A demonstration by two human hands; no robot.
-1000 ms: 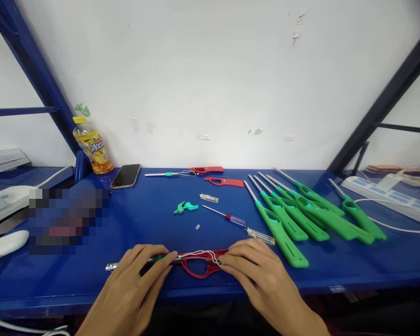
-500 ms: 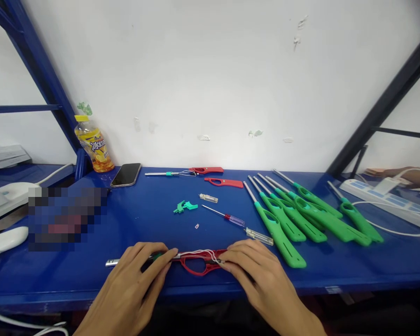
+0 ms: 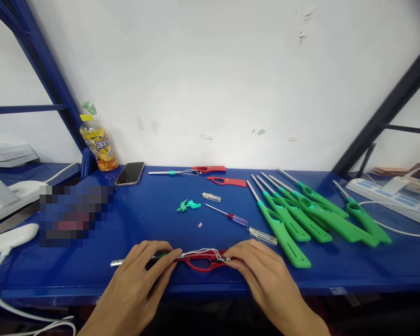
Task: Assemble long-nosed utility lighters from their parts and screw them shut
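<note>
Near the front edge of the blue table lies an opened red gas lighter (image 3: 200,268) with its inside facing up. My left hand (image 3: 136,280) is closed around its front end, and the tip of the silver tube (image 3: 116,262) sticks out to the left of the fingers. Thin white wires (image 3: 207,250) curve along the top of the red handle shell. At the handle's other end, my right hand (image 3: 266,275) pinches a small dark piece with a metal end (image 3: 226,259), where the wires come together. The fingers cover the rear of the shell.
Several green lighters (image 3: 287,238) lie to the right, by a power strip (image 3: 388,200). Ahead are a screwdriver (image 3: 237,219), clear fuel tanks (image 3: 262,235), teal plastic pieces (image 3: 188,205) and red lighter parts (image 3: 227,181). A phone (image 3: 129,173) and drink bottle (image 3: 100,144) stand back left.
My right fingertips have shifted slightly, and the small piece with the metal end shows more clearly between them. My left hand keeps its hold. The whole view has moved a little.
</note>
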